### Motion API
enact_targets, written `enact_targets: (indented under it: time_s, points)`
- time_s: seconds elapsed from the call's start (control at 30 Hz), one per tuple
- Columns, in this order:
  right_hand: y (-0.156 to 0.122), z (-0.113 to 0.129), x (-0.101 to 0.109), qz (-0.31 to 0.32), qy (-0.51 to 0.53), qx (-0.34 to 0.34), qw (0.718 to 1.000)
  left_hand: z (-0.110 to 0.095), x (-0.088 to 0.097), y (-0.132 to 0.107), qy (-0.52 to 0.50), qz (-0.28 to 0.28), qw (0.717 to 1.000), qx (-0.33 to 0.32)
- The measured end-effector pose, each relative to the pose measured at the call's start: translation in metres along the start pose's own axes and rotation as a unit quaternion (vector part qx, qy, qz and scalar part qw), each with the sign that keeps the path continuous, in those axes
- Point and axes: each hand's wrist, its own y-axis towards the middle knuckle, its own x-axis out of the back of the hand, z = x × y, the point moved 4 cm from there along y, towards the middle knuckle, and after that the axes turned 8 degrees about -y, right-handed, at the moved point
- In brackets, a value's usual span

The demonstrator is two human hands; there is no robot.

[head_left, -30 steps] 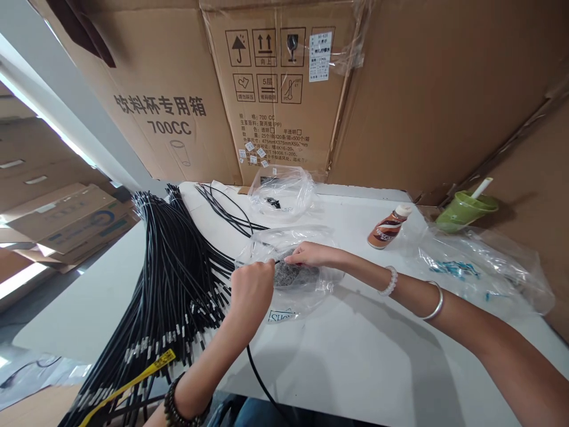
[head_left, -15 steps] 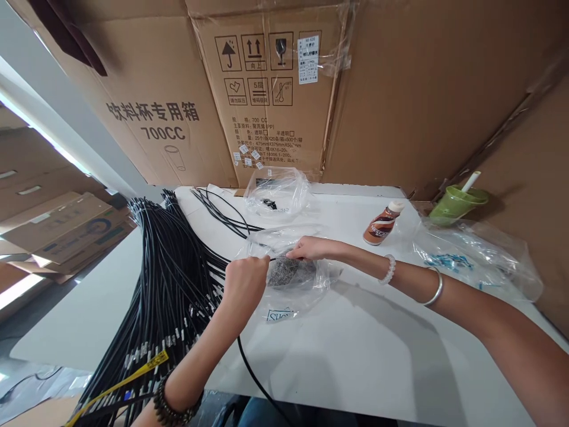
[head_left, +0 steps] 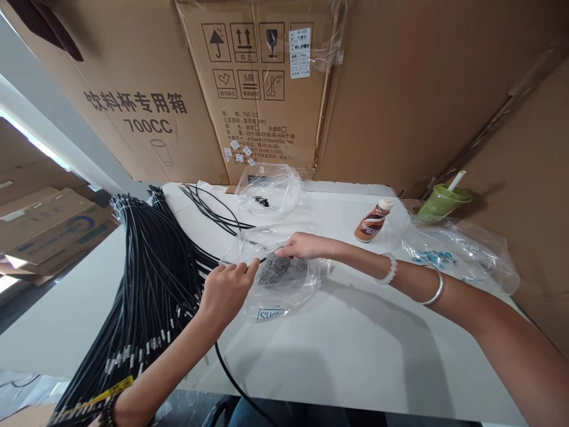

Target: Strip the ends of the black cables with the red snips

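Note:
My left hand (head_left: 229, 290) is closed around a black cable (head_left: 235, 382), whose short end pokes out past the thumb and forefinger. The rest of this cable hangs down over the table's front edge. Just right of that end, my right hand (head_left: 302, 245) is closed in a pinch at the cable's tip; what lies between its fingers is too small to make out. Beneath both hands lies an open clear plastic bag (head_left: 262, 305) with a heap of tiny grey metal pieces (head_left: 274, 271). Left of my left hand spreads a large bundle of black cables (head_left: 151, 279) with silver fittings.
Behind stands a clear bag (head_left: 284, 187) with small black parts, near loose cables (head_left: 207, 207). To the right are a brown drink bottle (head_left: 372, 222), a green cup (head_left: 440, 204) and a bag with blue pieces (head_left: 480, 255). Large cardboard boxes (head_left: 400, 89) wall off the table's back.
My left hand has shifted left and slightly lower, away from my right hand. Its forefinger now points out along the cable end. The whole view has turned a little to the right.

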Motion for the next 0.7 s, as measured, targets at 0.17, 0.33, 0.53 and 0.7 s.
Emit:
enact_targets:
  time_s: [0.17,0.33,0.53,0.7]
  points:
    - [0.001,0.009,0.002,0.016,-0.017,-0.007,1.0,-0.003,0.0,0.0,0.015,0.0,0.999,-0.031]
    - [0.008,0.008,-0.005,0.065,-0.033,-0.022,0.997,-0.006,0.003,0.002,0.032,0.002,0.998,-0.055]
    - [0.013,0.005,-0.007,0.102,-0.03,-0.017,0.994,-0.007,0.005,0.004,0.041,0.0,0.997,-0.068]
    - [0.017,0.003,-0.006,0.129,-0.032,-0.01,0.991,-0.009,0.006,0.005,0.03,-0.002,0.997,-0.069]
